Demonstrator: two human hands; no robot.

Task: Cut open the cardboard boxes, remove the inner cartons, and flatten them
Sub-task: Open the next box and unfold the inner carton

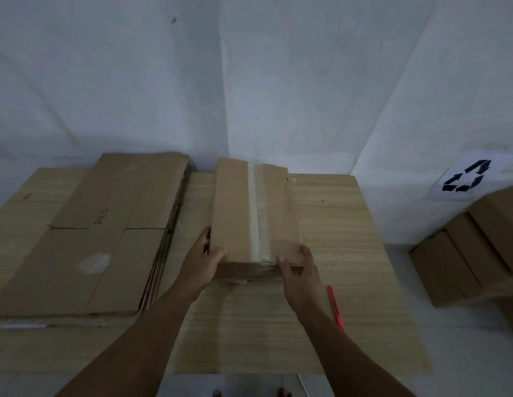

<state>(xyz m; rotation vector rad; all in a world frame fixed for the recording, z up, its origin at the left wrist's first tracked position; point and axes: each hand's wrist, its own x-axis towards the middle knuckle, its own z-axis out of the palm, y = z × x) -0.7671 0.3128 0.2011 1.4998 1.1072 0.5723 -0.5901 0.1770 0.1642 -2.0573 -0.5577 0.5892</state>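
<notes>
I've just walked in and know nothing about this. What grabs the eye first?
A taped cardboard box sits mid-table, gripped at its near corners by the left hand and right hand. A stack of flattened cardboard fills the table's left side, and a red cutter lies by the right forearm.

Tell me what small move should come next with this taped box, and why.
Probably free the right hand and pick up the orange box cutter lying just beside it on the table. Both hands grip the near end of the sealed box, left hand at its corner, and the tape seam looks uncut.
</notes>
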